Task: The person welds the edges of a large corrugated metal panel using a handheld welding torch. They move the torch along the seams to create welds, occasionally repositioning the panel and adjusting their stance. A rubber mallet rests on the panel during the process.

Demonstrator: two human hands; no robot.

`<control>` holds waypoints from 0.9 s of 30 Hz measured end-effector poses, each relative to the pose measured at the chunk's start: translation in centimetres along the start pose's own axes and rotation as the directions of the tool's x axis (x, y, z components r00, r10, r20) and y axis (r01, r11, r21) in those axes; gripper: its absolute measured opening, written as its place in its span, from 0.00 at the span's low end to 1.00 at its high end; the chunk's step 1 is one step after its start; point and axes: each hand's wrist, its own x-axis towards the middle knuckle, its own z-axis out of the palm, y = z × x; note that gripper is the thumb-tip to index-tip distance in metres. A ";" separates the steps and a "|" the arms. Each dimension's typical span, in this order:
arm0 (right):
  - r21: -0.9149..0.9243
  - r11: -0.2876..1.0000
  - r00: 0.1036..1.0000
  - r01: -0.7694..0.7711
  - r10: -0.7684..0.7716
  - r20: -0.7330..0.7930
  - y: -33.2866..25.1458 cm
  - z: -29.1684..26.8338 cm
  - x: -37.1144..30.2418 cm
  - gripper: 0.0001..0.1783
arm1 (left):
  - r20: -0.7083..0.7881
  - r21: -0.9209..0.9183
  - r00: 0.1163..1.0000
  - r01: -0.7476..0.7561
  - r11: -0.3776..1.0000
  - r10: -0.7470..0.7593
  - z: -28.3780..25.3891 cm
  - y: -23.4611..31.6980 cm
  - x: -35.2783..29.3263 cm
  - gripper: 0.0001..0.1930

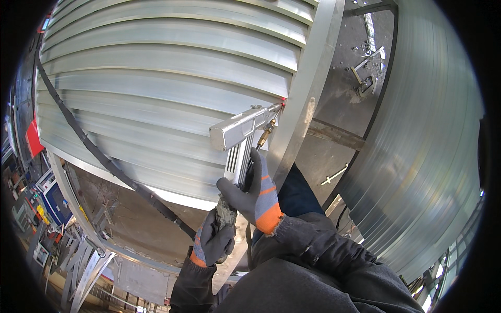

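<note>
My right hand [255, 201], in a grey and orange work glove, is closed around the handle of a silver handheld laser welding gun [237, 131]. The gun's nozzle meets the right end of a slat on a metal louvre panel [172, 78], beside its upright side frame [313, 57]. A red glow marks the tip. Below the nozzle runs a thin brass-coloured wire-feed tube [265, 136]. My left hand [214, 240], gloved alike, wraps around the cloth-covered hose [225, 214] just under the handle. Its fingertips are partly hidden.
A thick black cable [107, 163] crosses the louvre panel's left side down toward my left hand. At right stands a large ribbed metal panel [422, 130]. Between the panels, a crossbar [336, 134] spans above a floor with scraps. Metal stands [88, 276] are at lower left.
</note>
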 end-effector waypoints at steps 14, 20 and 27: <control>0.073 0.997 1.000 0.012 -0.011 -0.008 -0.4 0.2 -0.3 0.45 | -0.004 -0.003 0.997 0.080 0.997 -0.080 -0.2 -0.1 0.3 0.23; 0.022 0.998 0.998 0.058 -0.058 -0.008 -0.1 0.2 -0.6 0.46 | 0.006 0.009 0.998 0.059 0.998 -0.059 -0.4 -0.4 0.0 0.21; -0.024 1.000 1.000 0.014 -0.014 -0.013 0.4 0.2 -1.1 0.46 | 0.016 0.053 0.999 0.043 0.998 -0.044 -0.5 -0.6 -0.4 0.21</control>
